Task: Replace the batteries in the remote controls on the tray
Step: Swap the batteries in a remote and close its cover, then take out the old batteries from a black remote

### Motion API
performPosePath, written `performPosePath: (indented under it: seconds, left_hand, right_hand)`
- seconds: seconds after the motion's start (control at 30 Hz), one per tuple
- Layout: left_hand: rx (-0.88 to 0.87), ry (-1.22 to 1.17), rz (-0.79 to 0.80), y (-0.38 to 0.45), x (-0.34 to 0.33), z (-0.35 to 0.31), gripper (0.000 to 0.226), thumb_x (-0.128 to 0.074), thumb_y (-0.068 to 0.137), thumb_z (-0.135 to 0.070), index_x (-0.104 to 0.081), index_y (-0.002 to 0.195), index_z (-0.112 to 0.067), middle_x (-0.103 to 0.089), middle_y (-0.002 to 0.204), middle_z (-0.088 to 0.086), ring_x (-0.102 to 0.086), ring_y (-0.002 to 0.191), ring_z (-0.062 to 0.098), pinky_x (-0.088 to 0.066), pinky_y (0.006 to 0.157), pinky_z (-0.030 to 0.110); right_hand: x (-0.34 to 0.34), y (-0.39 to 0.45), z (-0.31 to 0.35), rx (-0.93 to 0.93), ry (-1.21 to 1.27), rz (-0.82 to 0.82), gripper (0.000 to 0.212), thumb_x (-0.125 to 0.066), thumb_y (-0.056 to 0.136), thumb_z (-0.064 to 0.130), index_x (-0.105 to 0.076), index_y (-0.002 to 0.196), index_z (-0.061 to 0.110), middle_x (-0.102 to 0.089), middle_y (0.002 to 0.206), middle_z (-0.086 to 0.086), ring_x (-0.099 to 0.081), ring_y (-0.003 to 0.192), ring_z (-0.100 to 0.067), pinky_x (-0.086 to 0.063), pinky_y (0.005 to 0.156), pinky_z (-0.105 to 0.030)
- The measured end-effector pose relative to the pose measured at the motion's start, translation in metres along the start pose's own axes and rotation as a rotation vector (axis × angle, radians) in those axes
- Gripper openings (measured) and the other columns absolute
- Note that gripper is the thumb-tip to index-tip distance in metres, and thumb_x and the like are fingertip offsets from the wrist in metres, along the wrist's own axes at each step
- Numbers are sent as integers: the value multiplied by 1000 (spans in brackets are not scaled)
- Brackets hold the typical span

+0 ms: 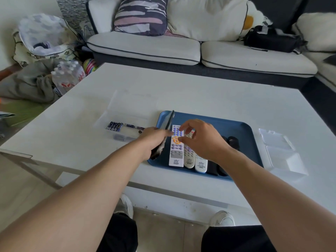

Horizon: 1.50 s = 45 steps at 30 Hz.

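Dark remote (pixel 166 132) gripped in left hand (pixel 154 140); right hand (pixel 200 140) hovers half-open.

Person's forearms were bare, no sleeves, watch or rings visible on left hand (pixel 154 140) or right hand (pixel 201 140); black trousers (pixel 236 239), white sneakers (pixel 222 218) below table edge.

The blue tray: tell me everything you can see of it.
The blue tray is a shallow rectangle with rounded corners and a low raised rim, plastic by the look of it. It lies flat on the white table, near its front edge. White and pale remotes lie side by side in it, with dark ones at the right. The left hand holds a dark remote tilted over its left edge.
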<state>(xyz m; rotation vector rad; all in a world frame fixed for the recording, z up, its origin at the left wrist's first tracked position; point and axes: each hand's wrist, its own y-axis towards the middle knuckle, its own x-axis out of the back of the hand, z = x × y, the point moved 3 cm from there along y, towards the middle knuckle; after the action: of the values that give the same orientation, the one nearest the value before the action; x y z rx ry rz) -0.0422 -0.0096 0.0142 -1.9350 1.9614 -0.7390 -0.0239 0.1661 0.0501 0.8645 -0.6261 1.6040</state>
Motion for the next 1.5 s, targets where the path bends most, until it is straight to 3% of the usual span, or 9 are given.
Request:
performPosePath:
  seconds: [0.1,0.17,0.23,0.37,0.53,0.87,1.03,1.17,1.5]
  left_hand:
    - [-86,203,-11,-3,-4,5,51,-72,79,-20,-55,127,-18,-64,103,4,-61,93,25,-45,78,33]
    - [-142,343,-23,-4,-9,9,63,-69,84,-18,-46,141,-28,-59,128,7,-56,119,30,-48,95,36]
    - [-196,484,-45,-5,-11,11,70,-65,88,-24,-36,152,-30,-45,144,14,-47,130,30,-42,105,34]
    - [-210,749,-108,-3,-12,20,70,-55,95,-24,-23,157,-28,-27,143,14,-53,119,32,-45,93,30]
    - [-238,819,-97,2,-15,28,74,-54,94,-21,-18,159,-28,-27,137,12,-51,119,34,-50,98,37]
    - [-251,883,-96,9,-20,30,66,-44,95,-23,-23,157,-23,-35,139,18,-32,131,36,-34,107,41]
    - [-270,925,-101,15,-18,33,58,-47,96,-24,-32,152,-18,-42,136,20,-35,129,36,-34,106,40]
    - [-349,919,-121,13,-17,30,58,-51,99,-23,-32,154,-19,-36,145,17,-33,134,35,-31,110,40]
    - [-415,934,-123,14,-18,30,48,-53,97,-12,-46,144,-15,-40,144,16,-38,130,34,-34,106,37]
  right_hand:
    - [-3,1,-5,-62,-68,63,24,-71,88,40,-63,111,36,-61,107,15,-60,88,-8,-53,82,-35]
    - [-6,1,-7,-85,-127,119,28,-71,89,40,-63,115,36,-61,111,13,-61,94,-10,-52,86,-36]
    - [-8,1,-6,-91,-182,159,33,-70,90,40,-62,122,37,-60,119,11,-60,105,-13,-51,91,-37]
    - [-17,2,-3,-57,-298,240,52,-70,90,43,-53,138,39,-51,143,8,-47,131,-17,-43,101,-36]
    - [-32,-2,-5,-23,-392,423,77,-71,87,49,-35,153,32,-34,160,7,-26,148,-20,-29,117,-40]
    - [-39,-3,-6,-26,-459,449,81,-77,83,46,-37,152,33,-47,152,5,-43,139,-23,-42,107,-43]
    - [-40,-3,-5,-27,-487,417,80,-78,81,51,-40,150,36,-52,147,6,-47,135,-23,-46,101,-43]
    - [-42,-2,-3,-33,-504,399,80,-77,79,56,-42,148,37,-56,143,4,-49,132,-23,-47,97,-42]
    - [-42,0,-2,-36,-502,395,79,-76,80,55,-41,148,37,-57,140,2,-49,130,-23,-46,96,-42]
